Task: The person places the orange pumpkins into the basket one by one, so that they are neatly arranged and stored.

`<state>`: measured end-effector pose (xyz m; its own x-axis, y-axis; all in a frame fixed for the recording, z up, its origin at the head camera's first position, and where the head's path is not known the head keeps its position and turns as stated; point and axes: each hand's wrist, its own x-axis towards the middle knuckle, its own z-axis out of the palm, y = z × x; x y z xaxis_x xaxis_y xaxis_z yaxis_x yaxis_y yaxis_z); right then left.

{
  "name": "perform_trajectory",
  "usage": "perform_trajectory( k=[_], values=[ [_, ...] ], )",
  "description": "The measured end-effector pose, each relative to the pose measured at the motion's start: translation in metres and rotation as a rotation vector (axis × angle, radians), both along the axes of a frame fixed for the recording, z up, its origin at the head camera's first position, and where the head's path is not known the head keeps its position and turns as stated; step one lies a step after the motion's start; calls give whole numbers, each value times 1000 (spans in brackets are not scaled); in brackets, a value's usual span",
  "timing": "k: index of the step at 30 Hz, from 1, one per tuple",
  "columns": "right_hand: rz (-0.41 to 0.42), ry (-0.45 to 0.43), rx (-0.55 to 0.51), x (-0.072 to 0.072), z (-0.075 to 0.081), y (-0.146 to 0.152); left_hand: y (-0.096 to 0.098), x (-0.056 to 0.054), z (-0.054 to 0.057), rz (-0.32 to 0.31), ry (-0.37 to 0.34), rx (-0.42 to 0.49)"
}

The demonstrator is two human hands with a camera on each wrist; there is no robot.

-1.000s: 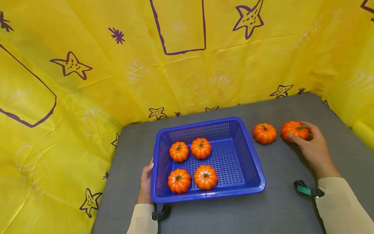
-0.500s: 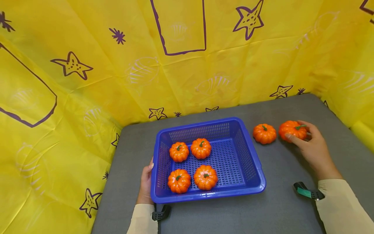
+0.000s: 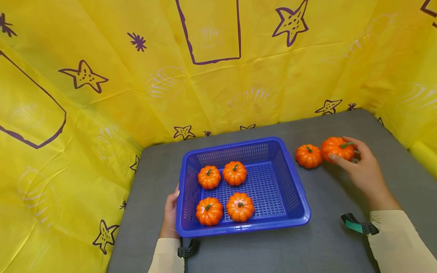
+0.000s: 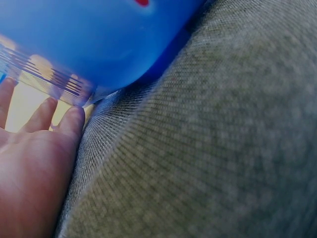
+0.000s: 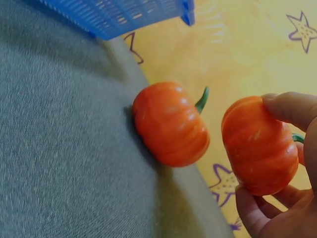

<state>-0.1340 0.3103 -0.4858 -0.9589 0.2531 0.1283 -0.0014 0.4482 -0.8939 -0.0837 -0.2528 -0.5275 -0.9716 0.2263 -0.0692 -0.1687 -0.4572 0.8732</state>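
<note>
My right hand (image 3: 368, 176) holds a small orange pumpkin (image 3: 336, 149) with a green stem, thumb on one side and fingers on the other. In the right wrist view this pumpkin (image 5: 260, 146) is raised off the grey table. Close to its left, a second pumpkin (image 3: 308, 156) sits on the table. My left hand (image 3: 170, 212) rests against the left side of a blue plastic basket (image 3: 244, 228). The left wrist view shows the fingers (image 4: 42, 115) extended, their tips at the slotted wall. Inside the basket lie several more pumpkins (image 3: 240, 207), grouped toward its left half.
The grey table (image 3: 327, 242) runs back to a yellow cloth (image 3: 211, 91) printed with starfish and fish, which hangs behind and along both sides. A black band with a camera (image 3: 360, 224) sits by the right wrist, another wrist camera (image 3: 189, 248) by the left.
My right hand has lifted its pumpkin and moved it left, so it now overlaps the edge of the neighbouring pumpkin in the head view. The left hand and the basket have stayed in place.
</note>
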Motion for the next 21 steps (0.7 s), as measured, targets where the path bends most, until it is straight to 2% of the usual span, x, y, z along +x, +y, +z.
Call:
perform_trajectory(
  k=[12, 21],
  values=[
    [66, 90, -33, 4, 16, -18, 1, 2, 5, 12, -9, -25],
    [130, 133, -32, 7, 29, -38, 1, 2, 4, 23, -27, -26]
  ],
)
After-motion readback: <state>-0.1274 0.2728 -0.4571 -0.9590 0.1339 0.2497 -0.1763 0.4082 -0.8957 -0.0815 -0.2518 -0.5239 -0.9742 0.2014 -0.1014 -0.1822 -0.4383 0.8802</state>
